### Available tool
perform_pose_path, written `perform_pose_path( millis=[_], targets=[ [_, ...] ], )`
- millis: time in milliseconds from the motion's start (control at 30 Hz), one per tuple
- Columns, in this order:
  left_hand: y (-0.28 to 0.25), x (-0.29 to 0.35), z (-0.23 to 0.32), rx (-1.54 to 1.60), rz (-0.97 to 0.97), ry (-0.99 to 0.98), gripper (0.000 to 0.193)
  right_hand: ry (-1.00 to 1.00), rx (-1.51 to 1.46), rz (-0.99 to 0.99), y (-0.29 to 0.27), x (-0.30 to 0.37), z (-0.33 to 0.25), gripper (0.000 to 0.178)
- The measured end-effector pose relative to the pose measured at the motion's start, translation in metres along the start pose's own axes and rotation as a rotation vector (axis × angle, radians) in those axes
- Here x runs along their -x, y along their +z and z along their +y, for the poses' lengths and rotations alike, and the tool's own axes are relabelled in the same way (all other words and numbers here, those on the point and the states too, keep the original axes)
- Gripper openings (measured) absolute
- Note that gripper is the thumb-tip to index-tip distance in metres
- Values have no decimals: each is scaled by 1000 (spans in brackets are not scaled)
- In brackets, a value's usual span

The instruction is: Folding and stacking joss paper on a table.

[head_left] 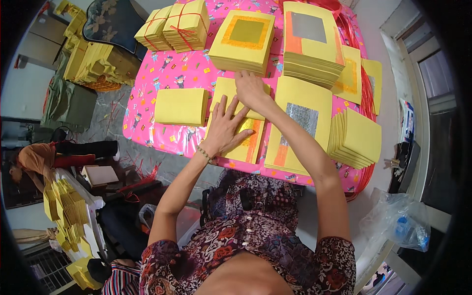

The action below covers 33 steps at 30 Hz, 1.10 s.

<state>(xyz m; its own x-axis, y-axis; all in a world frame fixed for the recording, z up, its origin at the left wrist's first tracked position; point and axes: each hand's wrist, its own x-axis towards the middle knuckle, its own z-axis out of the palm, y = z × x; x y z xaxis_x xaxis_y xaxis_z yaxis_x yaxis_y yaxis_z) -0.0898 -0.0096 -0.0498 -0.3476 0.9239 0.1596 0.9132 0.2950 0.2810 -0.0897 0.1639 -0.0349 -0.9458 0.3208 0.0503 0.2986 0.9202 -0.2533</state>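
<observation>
My left hand [228,129] lies flat with its fingers spread on a yellow paper sheet [250,147] bearing a gold and orange patch. The sheet's far part is folded over, showing plain yellow. At that folded part's far edge my right hand [250,91] is closed, its fingers curled down on the paper; the fingertips are partly hidden. To the left sits a small stack of folded yellow paper [180,106]. On the right, under my right forearm, is a larger yellow sheet [290,162] with a silver patch and orange strip.
Behind my hands stand a gold-patched stack [223,54], a taller silver-patched stack [314,66] and red-tied bundles [184,24]. Fanned folded papers [361,140] and red strings [366,182] lie right on the pink tablecloth [140,115]. At left, another person [37,160] bends near yellow stacks [66,211].
</observation>
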Motion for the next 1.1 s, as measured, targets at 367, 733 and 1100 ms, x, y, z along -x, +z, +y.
perform_pose_path(
  millis=[367,733,1100],
  targets=[
    [6,1,0,-22,27,20,73,-66,-30,46,3,-1,9,35],
    [8,2,0,-17,26,7,76,-161,16,214,-26,22,10,35],
    [8,2,1,-25,34,10,79,-150,129,-469,-39,54,16,25]
  ],
)
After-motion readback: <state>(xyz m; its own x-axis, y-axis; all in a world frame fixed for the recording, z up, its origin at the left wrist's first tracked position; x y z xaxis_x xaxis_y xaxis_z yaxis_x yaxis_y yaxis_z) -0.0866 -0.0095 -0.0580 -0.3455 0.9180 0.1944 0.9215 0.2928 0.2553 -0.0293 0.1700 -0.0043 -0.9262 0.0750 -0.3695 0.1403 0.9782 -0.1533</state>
